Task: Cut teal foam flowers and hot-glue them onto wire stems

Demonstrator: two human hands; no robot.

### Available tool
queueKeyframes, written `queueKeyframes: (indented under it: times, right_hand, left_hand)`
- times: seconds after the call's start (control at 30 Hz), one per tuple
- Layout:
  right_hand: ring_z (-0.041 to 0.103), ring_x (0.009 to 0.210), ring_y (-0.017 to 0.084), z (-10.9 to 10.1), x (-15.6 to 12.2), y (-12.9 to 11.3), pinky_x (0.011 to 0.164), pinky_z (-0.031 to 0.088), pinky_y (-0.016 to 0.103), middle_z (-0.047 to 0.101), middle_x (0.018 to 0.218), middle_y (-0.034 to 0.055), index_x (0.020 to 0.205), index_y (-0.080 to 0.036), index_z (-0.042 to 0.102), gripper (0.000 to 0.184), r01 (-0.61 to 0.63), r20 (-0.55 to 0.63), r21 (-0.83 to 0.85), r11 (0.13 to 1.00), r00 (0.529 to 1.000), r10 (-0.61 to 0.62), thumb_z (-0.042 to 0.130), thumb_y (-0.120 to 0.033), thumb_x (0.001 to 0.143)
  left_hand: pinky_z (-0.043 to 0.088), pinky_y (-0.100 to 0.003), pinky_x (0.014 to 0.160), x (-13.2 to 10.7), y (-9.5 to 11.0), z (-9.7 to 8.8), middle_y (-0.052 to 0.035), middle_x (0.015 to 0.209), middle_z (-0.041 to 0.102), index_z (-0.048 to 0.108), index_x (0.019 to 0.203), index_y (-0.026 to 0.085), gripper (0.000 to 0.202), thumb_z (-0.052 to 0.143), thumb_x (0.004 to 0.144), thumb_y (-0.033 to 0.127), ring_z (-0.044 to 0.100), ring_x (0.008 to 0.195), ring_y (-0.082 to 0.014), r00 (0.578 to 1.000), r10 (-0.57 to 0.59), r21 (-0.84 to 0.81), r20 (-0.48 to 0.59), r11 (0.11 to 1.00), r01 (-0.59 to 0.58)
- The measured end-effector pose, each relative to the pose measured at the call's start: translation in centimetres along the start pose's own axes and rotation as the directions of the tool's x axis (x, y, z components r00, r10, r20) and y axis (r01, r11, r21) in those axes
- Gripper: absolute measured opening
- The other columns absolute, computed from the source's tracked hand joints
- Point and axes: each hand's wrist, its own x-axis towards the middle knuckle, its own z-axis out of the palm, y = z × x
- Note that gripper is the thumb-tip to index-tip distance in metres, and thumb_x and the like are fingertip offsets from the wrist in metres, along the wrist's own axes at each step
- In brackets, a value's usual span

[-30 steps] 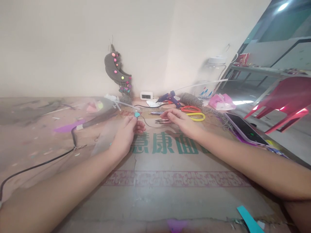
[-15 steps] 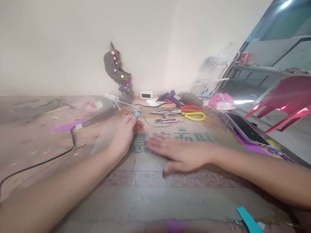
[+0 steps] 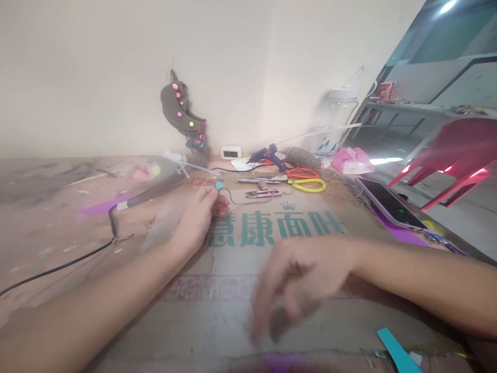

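Observation:
My left hand (image 3: 198, 217) is closed in a pinch on a small teal piece (image 3: 219, 185), at the far side of the printed cardboard sheet (image 3: 233, 324). A thin grey cord (image 3: 240, 202) runs off to the right from near that piece. Nearer to me, my right hand (image 3: 298, 280) hangs over the sheet with fingers bent downward and apart, smeared by motion. Nothing shows in it. Beyond the hands lie pink-handled thread snips (image 3: 264, 194), yellow-handled scissors (image 3: 308, 185) and another red-handled tool (image 3: 303, 172).
A blue glue gun (image 3: 272, 155), cord ball (image 3: 303, 157), small clock (image 3: 231, 152) and clear bottle (image 3: 339, 119) stand by the wall. A grey crescent ornament (image 3: 176, 106) hangs there. A phone (image 3: 390, 203) lies right, a black cable (image 3: 77, 259) left, a teal strip (image 3: 396, 349) in front.
My right hand has lifted from lying flat on the printed letters and moved toward me, its fingers now pointing down. My left hand keeps its pinch on the teal piece.

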Motion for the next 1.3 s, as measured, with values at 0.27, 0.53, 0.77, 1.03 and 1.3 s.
queueKeyframes:
  times: [0.27, 0.53, 0.77, 1.03, 1.3]
  right_hand:
    - [0.063, 0.060, 0.014, 1.5, 1.1, 1.2, 0.062, 0.050, 0.025, 0.067, 0.063, 0.0015, 0.069, -0.018, 0.065, 0.044, -0.175, -0.457, 0.011, 0.984, 0.875, 0.161, 0.045, -0.039, 0.101]
    - [0.051, 0.064, 0.014, 0.6, 1.9, 3.4, 0.060, 0.042, 0.026, 0.051, 0.070, -0.0037, 0.122, -0.017, 0.057, 0.034, -0.225, -0.804, 0.148, 0.963, 0.540, 0.250, 0.056, -0.035, 0.092]
    - [0.048, 0.061, 0.012, 0.3, 2.3, 4.2, 0.057, 0.040, 0.026, 0.054, 0.071, -0.0025, 0.096, -0.017, 0.063, 0.023, -0.187, -0.765, 0.257, 0.948, 0.559, 0.318, 0.057, -0.039, 0.089]
    - [0.049, 0.063, 0.013, 0.5, 2.3, 3.5, 0.059, 0.040, 0.026, 0.055, 0.070, -0.0015, 0.084, -0.018, 0.061, 0.017, -0.270, -0.778, 0.173, 0.947, 0.552, 0.299, 0.053, -0.032, 0.091]
    - [0.053, 0.064, 0.013, 0.6, 2.2, 3.9, 0.060, 0.046, 0.028, 0.067, 0.091, 0.0032, 0.106, -0.020, 0.062, 0.028, -0.265, -0.782, 0.183, 0.947, 0.544, 0.303, 0.063, -0.039, 0.086]
  left_hand:
    - [0.041, -0.026, 0.065, -1.1, 0.8, 0.3, 0.0018, 0.071, 0.059, 0.059, 0.075, 0.020, 0.023, 0.064, 0.085, 0.041, 0.053, 0.067, -0.0145, 0.991, 0.062, 0.208, 0.120, 0.974, -0.087]
    - [0.041, -0.026, 0.060, -1.5, 0.7, 0.4, 0.0017, 0.071, 0.059, 0.064, 0.078, 0.021, 0.019, 0.064, 0.085, 0.039, 0.053, 0.063, -0.0138, 0.965, 0.076, 0.308, 0.253, 0.939, -0.154]
    - [0.044, -0.026, 0.062, -1.7, 0.9, 0.5, 0.0010, 0.071, 0.059, 0.062, 0.078, 0.020, 0.022, 0.064, 0.085, 0.041, 0.055, 0.065, -0.0145, 0.949, 0.080, 0.318, 0.306, 0.930, -0.181]
    - [0.046, -0.027, 0.068, -1.6, 0.9, 0.4, -0.0012, 0.078, 0.064, 0.065, 0.087, 0.019, 0.030, 0.060, 0.088, 0.048, 0.058, 0.074, -0.0162, 0.935, 0.081, 0.341, 0.347, 0.917, -0.206]
    - [0.042, -0.026, 0.059, -2.1, 1.4, 0.6, -0.0003, 0.074, 0.063, 0.063, 0.083, 0.018, 0.028, 0.058, 0.088, 0.045, 0.056, 0.066, -0.0147, 0.959, 0.053, 0.429, 0.279, 0.886, -0.174]
